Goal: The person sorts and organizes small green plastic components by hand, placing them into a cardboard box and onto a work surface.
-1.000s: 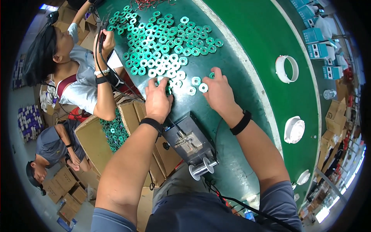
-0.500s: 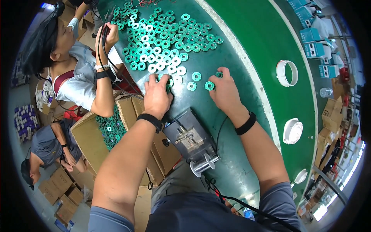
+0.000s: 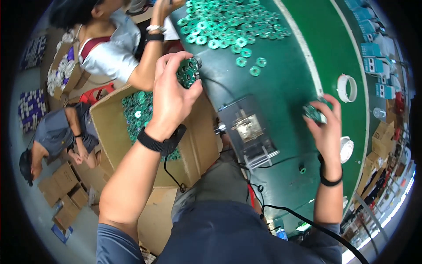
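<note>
Green surface (image 3: pixel 281 83) is partly occupied by a boxy device (image 3: pixel 248 128); circuit boards (image 3: pixel 187 73) are held in fingers (image 3: pixel 193 90) of left hand (image 3: pixel 171 94) and right hand (image 3: pixel 327 130).

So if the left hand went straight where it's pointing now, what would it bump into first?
The left hand would probably meet the spread-out green boards first, though depth is unclear.

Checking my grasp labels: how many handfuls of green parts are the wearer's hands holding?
2: one handful in the left hand, left of the dark device; another handful in the right hand, right of it. Some parts may be hidden.
</note>
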A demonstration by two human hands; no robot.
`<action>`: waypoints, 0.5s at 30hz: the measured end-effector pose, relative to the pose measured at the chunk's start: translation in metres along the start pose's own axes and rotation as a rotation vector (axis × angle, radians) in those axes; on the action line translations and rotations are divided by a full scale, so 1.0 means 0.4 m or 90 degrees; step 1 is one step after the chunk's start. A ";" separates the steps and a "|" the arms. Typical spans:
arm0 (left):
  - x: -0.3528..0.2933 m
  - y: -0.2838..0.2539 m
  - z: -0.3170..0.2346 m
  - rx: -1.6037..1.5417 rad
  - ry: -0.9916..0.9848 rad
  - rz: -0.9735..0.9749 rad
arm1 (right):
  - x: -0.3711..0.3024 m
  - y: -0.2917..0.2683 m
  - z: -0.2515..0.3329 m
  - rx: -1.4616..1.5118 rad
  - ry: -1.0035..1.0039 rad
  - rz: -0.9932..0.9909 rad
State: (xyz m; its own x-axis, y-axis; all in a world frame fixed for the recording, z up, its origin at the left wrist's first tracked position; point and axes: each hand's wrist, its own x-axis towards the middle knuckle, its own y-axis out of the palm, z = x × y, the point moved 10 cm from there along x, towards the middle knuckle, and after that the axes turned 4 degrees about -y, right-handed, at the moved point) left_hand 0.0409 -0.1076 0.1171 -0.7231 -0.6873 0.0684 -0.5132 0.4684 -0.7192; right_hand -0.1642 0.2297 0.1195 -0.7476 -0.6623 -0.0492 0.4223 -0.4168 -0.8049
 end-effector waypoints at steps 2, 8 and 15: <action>-0.069 -0.096 0.024 -0.033 -0.027 -0.008 | -0.093 -0.053 0.018 -0.011 0.042 0.024; -0.364 -0.326 0.249 -0.077 -0.152 0.007 | -0.365 -0.093 0.206 -0.034 0.092 0.092; -0.718 -0.468 0.587 -0.122 -0.292 0.005 | -0.600 0.212 0.597 0.167 0.043 0.301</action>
State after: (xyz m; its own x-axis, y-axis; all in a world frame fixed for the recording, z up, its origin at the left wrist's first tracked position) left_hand 0.4531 -0.1283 0.0700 -0.4711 -0.8369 -0.2787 -0.6153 0.5381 -0.5760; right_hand 0.1735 0.2045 0.2043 -0.4722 -0.7775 -0.4153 0.8279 -0.2295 -0.5117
